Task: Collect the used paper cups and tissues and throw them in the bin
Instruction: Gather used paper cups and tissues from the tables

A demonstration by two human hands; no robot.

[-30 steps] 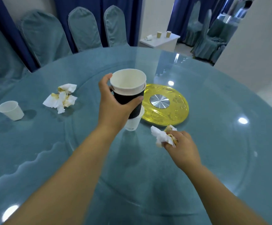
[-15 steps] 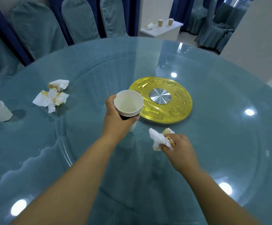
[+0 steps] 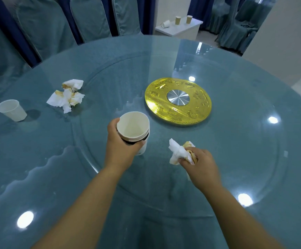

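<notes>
Paper cups (image 3: 134, 131) light, crushable: left hand (image 3: 121, 148) wraps stack sidewall. Right hand (image 3: 199, 161) pinches soft tissue (image 3: 177, 151) above tabletop (image 3: 236, 159).

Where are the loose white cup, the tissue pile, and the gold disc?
white cup (image 3: 13, 110): head view, on its side wall.
tissue pile (image 3: 66, 97): head view, crumpled middle.
gold disc (image 3: 196, 109): head view, embossed gold rim.

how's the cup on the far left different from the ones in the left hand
The lone cup stands by itself on the table, plain white. The stacked cups are nested, gripped by the left hand, and one has a dark sleeve. All are open-topped and upright.
</notes>
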